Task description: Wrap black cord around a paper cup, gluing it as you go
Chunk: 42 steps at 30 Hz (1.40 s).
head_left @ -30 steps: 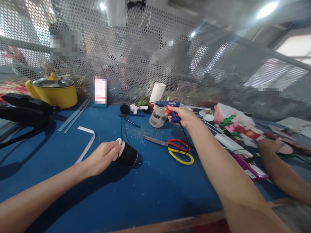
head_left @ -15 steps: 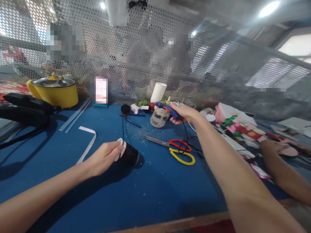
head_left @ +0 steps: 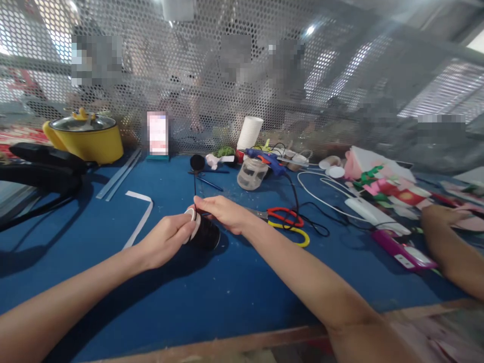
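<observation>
My left hand (head_left: 168, 238) is closed on the white rim of a small black cup (head_left: 207, 234), which lies tilted on its side above the table. My right hand (head_left: 225, 212) pinches a thin black cord (head_left: 195, 187) at that rim, its fingertips close to those of my left hand. From there the cord runs away to a round black ball (head_left: 197, 162). Scissors (head_left: 289, 217) with red and yellow handles lie beyond my right wrist, their blades partly hidden by it. A blue glue gun (head_left: 273, 162) rests across a clear jar (head_left: 250, 176).
A white ribbon strip (head_left: 142, 222) lies at left, near a yellow pot (head_left: 88, 143) and a phone (head_left: 157, 133). At right are a white power strip (head_left: 374, 214), a purple socket block (head_left: 403, 252), loose cables and another person's arm (head_left: 442, 237). A perforated metal screen (head_left: 207, 65) stands behind.
My right hand has let go of the glue gun, leaving it on the jar, and moved left to the cord at the cup's rim. My left hand keeps its hold on the cup.
</observation>
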Available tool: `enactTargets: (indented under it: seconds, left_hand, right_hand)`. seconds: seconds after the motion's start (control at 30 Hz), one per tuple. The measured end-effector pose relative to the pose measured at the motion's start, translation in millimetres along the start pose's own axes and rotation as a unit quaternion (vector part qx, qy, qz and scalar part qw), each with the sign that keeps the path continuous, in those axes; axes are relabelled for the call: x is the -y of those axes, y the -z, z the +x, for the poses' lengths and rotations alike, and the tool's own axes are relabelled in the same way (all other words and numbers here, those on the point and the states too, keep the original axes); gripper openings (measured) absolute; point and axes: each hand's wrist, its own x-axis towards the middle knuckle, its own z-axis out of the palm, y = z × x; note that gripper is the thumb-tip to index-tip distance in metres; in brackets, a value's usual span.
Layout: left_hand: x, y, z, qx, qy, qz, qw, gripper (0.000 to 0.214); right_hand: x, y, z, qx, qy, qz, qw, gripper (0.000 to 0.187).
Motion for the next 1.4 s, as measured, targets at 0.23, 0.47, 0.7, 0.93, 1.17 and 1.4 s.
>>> enactTargets:
  seconds: [0.23, 0.47, 0.7, 0.93, 1.17, 1.4]
  left_hand:
    - [4.0, 0.0, 2.7, 0.002, 0.033, -0.069, 0.997, 0.032]
    - [2.2, -1.7, 3.6, -0.004, 0.106, -0.109, 0.988, 0.036]
    - [4.3, -5.8, 4.8, 0.024, 0.101, -0.141, 0.985, 0.039]
    - [-5.6, -6.7, -2.5, 0.024, 0.062, -0.096, 0.993, 0.037]
    - [-9.3, -7.7, -5.5, 0.006, 0.033, -0.081, 0.996, 0.034]
    - [-8.8, -6.9, -6.2, 0.001, -0.005, -0.062, 0.998, 0.032]
  right_hand:
    - [0.4, 4.7, -8.8, -0.084, 0.089, 0.075, 0.990, 0.014]
    - [11.8, 8.2, -27.0, -0.128, 0.193, -0.018, 0.973, 0.014]
    - [16.0, 8.7, -32.7, -0.155, 0.219, -0.106, 0.957, 0.015]
    - [10.3, 12.1, -26.4, -0.166, 0.181, -0.149, 0.958, 0.016]
    - [8.9, 13.3, -24.6, -0.163, 0.161, -0.173, 0.958, 0.017]
    - [7.0, 12.6, -23.9, -0.153, 0.157, -0.191, 0.957, 0.017]
